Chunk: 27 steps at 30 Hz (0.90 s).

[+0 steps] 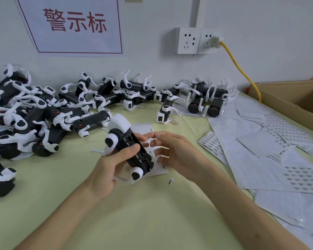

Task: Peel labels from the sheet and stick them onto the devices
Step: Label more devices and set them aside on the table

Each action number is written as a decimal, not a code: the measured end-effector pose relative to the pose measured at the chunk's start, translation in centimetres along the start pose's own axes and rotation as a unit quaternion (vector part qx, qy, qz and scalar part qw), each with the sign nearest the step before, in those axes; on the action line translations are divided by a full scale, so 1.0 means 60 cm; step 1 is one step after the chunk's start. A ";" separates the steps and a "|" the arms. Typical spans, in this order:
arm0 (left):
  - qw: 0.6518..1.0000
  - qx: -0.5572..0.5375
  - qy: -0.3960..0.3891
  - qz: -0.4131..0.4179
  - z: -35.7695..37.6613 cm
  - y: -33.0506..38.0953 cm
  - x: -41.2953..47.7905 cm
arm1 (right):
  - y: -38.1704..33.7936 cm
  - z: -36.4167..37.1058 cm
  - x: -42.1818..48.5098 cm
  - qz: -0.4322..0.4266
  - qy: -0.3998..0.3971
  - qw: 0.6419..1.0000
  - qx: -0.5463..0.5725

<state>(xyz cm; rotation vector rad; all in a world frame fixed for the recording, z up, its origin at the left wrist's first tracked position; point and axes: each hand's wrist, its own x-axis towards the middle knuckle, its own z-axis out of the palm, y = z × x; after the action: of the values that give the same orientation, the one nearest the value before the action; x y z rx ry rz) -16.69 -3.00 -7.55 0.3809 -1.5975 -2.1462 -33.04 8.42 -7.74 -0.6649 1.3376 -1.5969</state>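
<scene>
At the middle of the table (152, 222), in the head view, we saw the left hand (114, 161) gripping a black-and-white device (128, 147) over the label sheet (143, 127). The right hand (172, 150) hovered beside it with its fingers loosely bent, and we could not tell whether they pinched a label. We judged the device light and stiff, best held by its black body because its thin white arms looked breakable, and the labels flimsy, best lifted by a corner. Open room lay toward us, with a pile of devices (25, 114) crowding the left and loose sheets (260, 150) the right.
</scene>
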 end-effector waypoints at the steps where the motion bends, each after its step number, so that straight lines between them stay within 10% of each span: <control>1: 1.000 0.014 0.002 0.003 -0.001 -0.002 0.000 | 0.000 -0.001 0.000 0.014 -0.001 1.000 0.012; 17: 0.988 0.156 -0.013 0.019 -0.002 -0.007 -0.008 | -0.001 0.002 0.002 0.060 0.014 0.992 0.114; 27: 0.987 0.160 0.015 0.031 0.018 -0.013 -0.008 | -0.001 0.009 0.000 -0.032 0.085 0.996 -0.024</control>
<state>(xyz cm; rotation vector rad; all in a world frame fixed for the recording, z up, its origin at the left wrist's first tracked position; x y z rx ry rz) -16.90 -1.67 -7.98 0.4526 -1.9148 -1.8300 -32.65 8.16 -7.53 -0.6174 1.4968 -1.7089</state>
